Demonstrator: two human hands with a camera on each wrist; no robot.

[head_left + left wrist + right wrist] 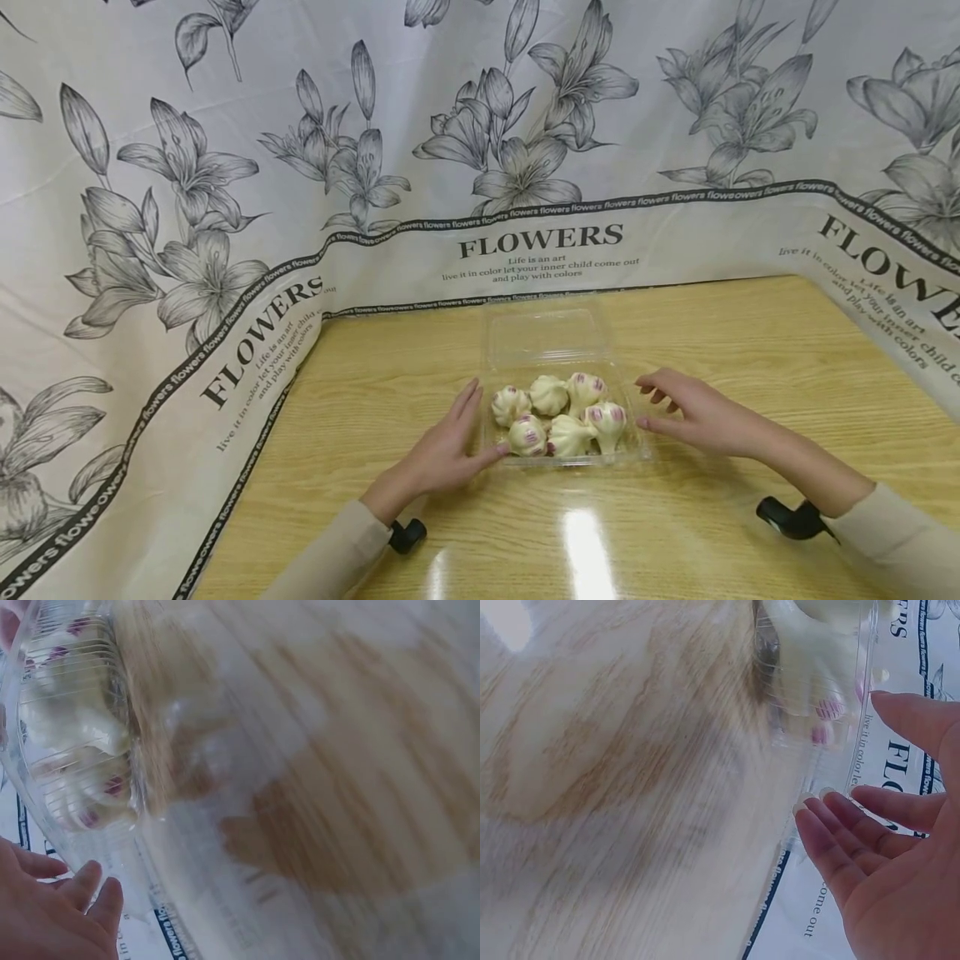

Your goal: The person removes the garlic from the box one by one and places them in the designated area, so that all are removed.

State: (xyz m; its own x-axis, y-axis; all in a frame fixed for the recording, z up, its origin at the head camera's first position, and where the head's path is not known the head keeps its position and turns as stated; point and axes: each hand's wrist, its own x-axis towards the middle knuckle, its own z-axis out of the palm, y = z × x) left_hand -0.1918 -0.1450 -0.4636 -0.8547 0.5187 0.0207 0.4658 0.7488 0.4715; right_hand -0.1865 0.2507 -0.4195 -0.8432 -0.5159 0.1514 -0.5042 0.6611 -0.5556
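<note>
A clear plastic clamshell box (551, 460) lies on the table with its lid (547, 333) folded back towards the wall. Inside sit several cream-white garlic bulbs (549, 395) with pink-purple marks, packed in two rows. My left hand (447, 446) is along the box's left side, fingers extended and the thumb over the near left corner. On the other side, my right hand (701, 410) has its fingers loosely bent, thumb and fingertips close to the right wall. In the right wrist view, the right hand's fingers (870, 832) are spread apart with nothing between them.
The box rests on a wood-grain table (390, 358). A white floral cloth (390, 267) printed with lettering hangs behind and along both sides, meeting the table's edges. Black wrist straps (407, 536) show at both sleeves.
</note>
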